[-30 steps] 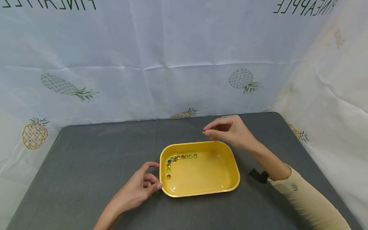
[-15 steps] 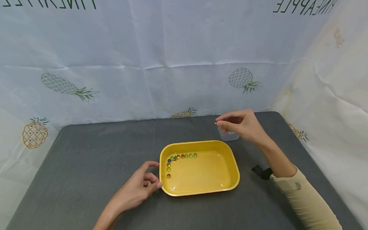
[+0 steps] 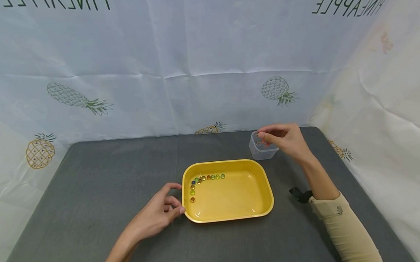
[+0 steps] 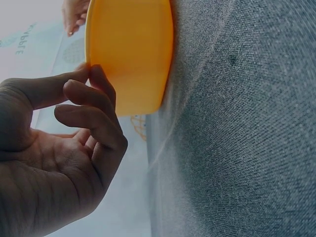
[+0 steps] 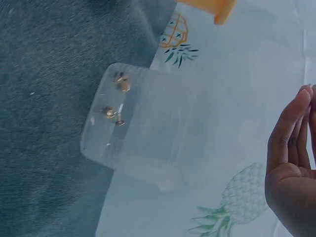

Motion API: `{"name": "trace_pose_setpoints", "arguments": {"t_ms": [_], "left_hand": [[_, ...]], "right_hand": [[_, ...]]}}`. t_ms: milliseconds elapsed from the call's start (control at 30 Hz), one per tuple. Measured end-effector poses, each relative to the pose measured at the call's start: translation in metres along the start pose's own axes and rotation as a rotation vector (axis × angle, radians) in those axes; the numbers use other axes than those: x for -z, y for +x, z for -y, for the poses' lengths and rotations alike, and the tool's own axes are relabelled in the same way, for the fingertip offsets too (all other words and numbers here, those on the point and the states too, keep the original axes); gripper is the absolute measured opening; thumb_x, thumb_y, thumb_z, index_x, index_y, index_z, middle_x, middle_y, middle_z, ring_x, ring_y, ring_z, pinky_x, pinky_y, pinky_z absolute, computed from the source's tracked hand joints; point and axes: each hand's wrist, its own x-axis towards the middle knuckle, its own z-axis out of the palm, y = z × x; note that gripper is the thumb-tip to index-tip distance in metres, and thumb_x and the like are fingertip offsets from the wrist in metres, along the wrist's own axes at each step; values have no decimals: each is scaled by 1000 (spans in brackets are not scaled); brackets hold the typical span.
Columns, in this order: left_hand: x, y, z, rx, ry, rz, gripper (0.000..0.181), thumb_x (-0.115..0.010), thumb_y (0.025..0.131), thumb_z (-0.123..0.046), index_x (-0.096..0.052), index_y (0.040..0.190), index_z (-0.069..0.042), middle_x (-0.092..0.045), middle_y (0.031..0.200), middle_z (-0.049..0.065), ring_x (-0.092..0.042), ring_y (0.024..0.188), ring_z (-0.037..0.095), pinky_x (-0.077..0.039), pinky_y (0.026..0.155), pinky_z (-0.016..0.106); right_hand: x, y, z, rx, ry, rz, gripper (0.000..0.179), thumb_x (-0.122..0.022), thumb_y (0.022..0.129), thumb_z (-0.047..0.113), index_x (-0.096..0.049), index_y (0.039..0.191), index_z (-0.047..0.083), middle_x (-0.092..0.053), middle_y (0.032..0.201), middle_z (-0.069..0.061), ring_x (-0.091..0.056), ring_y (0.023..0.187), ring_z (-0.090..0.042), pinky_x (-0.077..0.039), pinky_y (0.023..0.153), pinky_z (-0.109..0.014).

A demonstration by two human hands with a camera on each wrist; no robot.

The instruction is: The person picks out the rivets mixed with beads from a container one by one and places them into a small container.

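A yellow tray stands on the dark table, with several coloured glass marbles along its left and back sides. My left hand is at the tray's left end, thumb and fingertips gripping the rim; the left wrist view shows the fingers curled against the outer wall. Beyond the tray's back right corner is a clear plastic box, holding several small gold-coloured metal studs with round heads. Over its opening, my right hand pinches a tiny gold-coloured stud, mostly hidden by the fingertips.
A black strap hangs below the right wrist, by the beige sleeve. White cloth printed with pineapples rises behind the grey-covered table and at both sides.
My right hand has moved right and slightly back, from above the tray's back edge to over the clear box, which now shows more. The left hand and the marbles stay put.
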Motion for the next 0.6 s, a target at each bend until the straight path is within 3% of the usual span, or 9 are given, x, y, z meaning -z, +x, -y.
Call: {"name": "trace_pose_setpoints", "arguments": {"t_ms": [333, 600], "left_hand": [[1, 0, 0, -8, -11, 7, 65, -73, 104, -11, -37, 156, 2, -74, 102, 15, -63, 76, 22, -48, 65, 26], [1, -1, 0, -22, -15, 17, 64, -72, 104, -11, -37, 156, 2, -73, 101, 15, -60, 70, 15, -48, 64, 26]], "right_hand": [[9, 0, -21, -30, -12, -28, 23, -77, 102, 10, -78, 119, -4, -81, 95, 3, -73, 77, -12, -64, 75, -27], [13, 2, -34, -15, -24, -40, 23, -77, 101, 8, -78, 118, -7, -81, 93, 4, -74, 76, -16, -64, 74, -28]]}}
